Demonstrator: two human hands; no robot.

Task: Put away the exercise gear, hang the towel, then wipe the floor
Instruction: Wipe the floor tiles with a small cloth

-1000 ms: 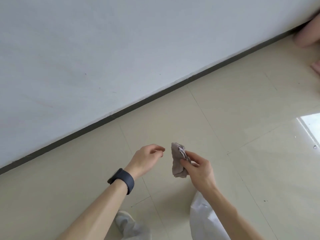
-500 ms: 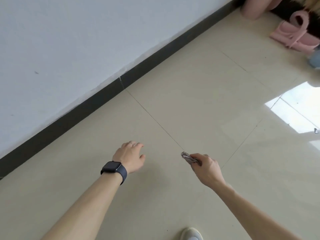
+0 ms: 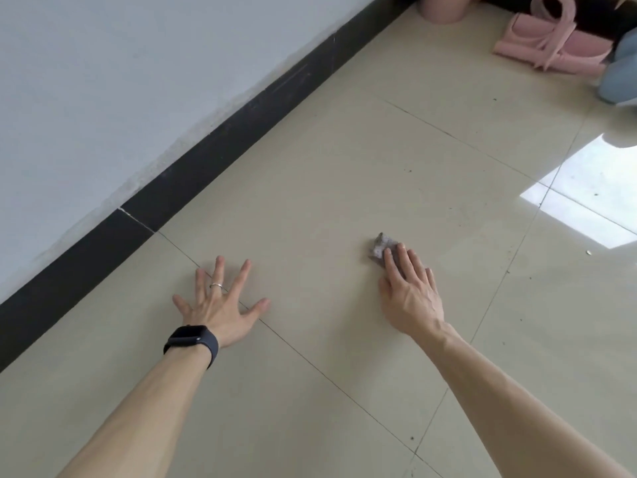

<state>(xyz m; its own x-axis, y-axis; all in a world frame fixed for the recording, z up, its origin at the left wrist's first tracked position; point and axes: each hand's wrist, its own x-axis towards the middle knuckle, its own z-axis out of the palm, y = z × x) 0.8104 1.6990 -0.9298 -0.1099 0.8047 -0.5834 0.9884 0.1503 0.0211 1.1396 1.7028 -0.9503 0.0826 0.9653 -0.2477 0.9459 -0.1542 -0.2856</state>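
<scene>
A small grey-pink cloth (image 3: 380,248) lies folded on the beige tiled floor (image 3: 327,174). My right hand (image 3: 408,291) presses flat on it with the fingers laid over its near half, so only the far end shows. My left hand (image 3: 220,303) rests flat on the tiles to the left, fingers spread wide, holding nothing. It wears a ring and a dark watch sits on the wrist.
A white wall with a black skirting board (image 3: 213,146) runs diagonally on the left. At the top right lie a pink rolled mat with straps (image 3: 551,46), a pale pink rounded object (image 3: 441,8) and a light blue object (image 3: 620,74). Small dark specks dot the tiles on the right.
Both hands have dropped from mid-air to the floor. The cloth, held pinched in my right hand before, is now pressed onto the tiles. My left hand has spread flat. The view has come closer to the floor.
</scene>
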